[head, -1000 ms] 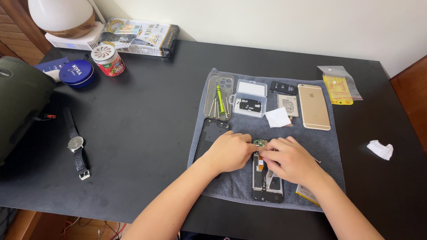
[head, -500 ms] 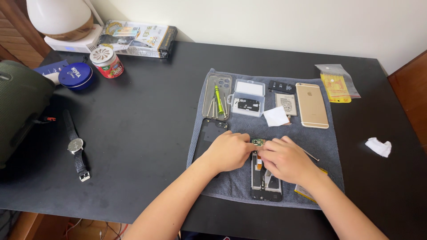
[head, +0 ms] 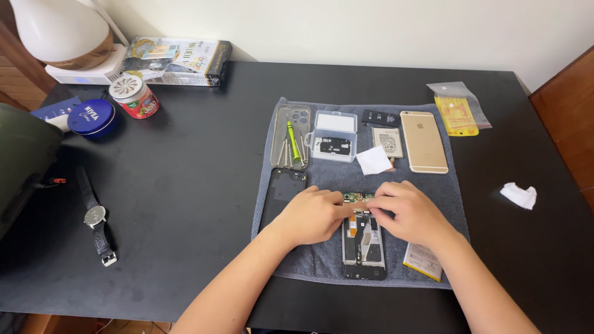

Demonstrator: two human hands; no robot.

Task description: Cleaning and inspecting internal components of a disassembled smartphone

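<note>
So, taking the grey towel (head: 322, 260) as the anchor: way off to its left there's a wristwatch (head: 97, 218) lying flat on the black desk (head: 198, 185), and up-left of the towel a blue round tin (head: 91, 117), a small red jar with a white lid (head: 134, 96) and a flat printed box (head: 176, 59) by the wall.

On the towel's left edge sits a black back cover (head: 281, 195), and above it a clear phone case (head: 291, 127) with a green-handled screwdriver (head: 289, 139) and a few thin tools lying in it. Next over is a clear plastic parts box (head: 334, 135).

The left hand (head: 312, 215) is in the middle of the towel, fingers curled together, tips pressed at the small green circuit board (head: 357, 198). That board sits at the top end of the opened phone (head: 364, 247), which lies lengthwise near the towel's lower edge. The right hand (head: 411, 210) comes in from the other side, fingers bunched and meeting the same board; can't tell if it's actually pinching it or just pressing.

Further right on the towel: a white paper square (head: 374, 159), a gold phone (head: 424, 141) face down, and a battery (head: 423, 261) at the lower right corner. Off the towel's right side are a plastic bag with a yellow insert (head: 458, 111) and a crumpled white tissue (head: 518, 195).
</note>
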